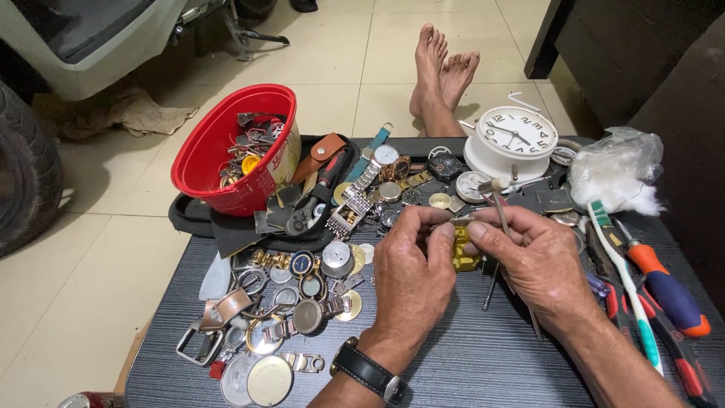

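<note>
A dark, wood-grained table (pixel 483 363) over a pale tiled floor, littered with watch parts.

We see our left hand (pixel 411 276) and right hand (pixel 532 261) meet at mid-table, both pinched shut on a small yellow holder block (pixel 462 253) just between them; the right also seems to grip a thin metal tool (pixel 502 219), though what sits in the block is too small to tell. The work looks to us mid-way: loose watch cases (pixel 298 302) lie scattered to the left, a red bowl (pixel 226 162) of parts behind them, a white alarm clock (pixel 513 140) and screwdrivers (pixel 668 291) to the right.
</note>
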